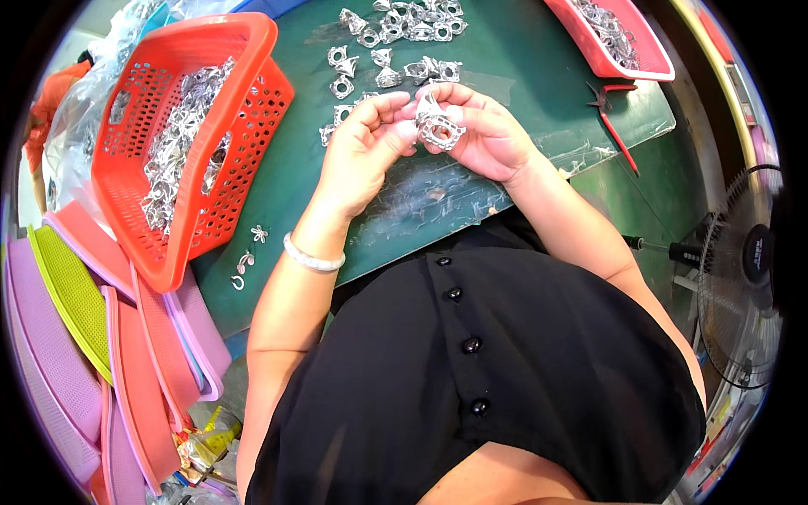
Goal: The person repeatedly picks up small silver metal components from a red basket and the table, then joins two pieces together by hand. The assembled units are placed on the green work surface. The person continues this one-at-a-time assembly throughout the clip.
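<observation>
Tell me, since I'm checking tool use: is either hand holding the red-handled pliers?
No, the red-handled pliers lie on the green table while the left hand and right hand hold a small metal part.

Your two hands meet over the middle of the table (539,126), your left hand (364,147) and right hand (481,135) both on one metal part (438,126). Behind them lies a loose pile of parts (404,34). To your left sits a basket (252,109) with more parts in it — another basket (602,55) stands far right, with cutters (613,114) just before it.
</observation>
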The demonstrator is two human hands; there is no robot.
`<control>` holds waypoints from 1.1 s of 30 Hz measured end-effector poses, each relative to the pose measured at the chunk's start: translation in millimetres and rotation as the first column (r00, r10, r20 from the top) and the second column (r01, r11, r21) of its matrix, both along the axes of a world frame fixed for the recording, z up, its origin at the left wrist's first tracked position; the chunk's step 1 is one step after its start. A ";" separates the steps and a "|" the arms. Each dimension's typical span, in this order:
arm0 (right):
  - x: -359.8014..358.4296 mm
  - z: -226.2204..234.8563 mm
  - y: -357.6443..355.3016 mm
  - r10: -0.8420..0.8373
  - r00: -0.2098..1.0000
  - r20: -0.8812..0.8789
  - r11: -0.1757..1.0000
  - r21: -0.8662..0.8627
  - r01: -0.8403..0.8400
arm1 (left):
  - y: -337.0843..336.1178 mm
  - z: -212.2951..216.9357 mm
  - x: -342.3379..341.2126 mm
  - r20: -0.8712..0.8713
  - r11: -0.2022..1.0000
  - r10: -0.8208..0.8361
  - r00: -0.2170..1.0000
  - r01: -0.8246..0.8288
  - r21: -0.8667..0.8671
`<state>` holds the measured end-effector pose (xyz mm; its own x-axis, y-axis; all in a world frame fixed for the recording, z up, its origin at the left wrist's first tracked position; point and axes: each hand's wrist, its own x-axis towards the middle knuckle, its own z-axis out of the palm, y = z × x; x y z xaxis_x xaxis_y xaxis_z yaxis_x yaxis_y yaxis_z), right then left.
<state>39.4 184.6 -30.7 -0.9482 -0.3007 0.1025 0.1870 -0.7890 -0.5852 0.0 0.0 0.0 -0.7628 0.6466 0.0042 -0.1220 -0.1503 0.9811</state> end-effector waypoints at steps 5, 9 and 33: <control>0.9 7.2 -1.9 -0.114 0.993 0.039 0.993 0.016 0.113 | 0.2 -7.6 -1.3 0.098 0.995 0.055 0.994 -0.063 0.077; -0.8 2.3 5.0 -0.089 0.992 0.094 0.996 0.022 0.087 | 0.7 -16.7 1.2 -0.409 0.972 0.224 0.885 -0.231 0.033; 0.8 3.9 -2.0 0.015 0.991 0.132 0.997 0.076 -0.025 | -2.3 -25.4 3.7 -0.690 0.924 0.330 0.644 -0.369 0.098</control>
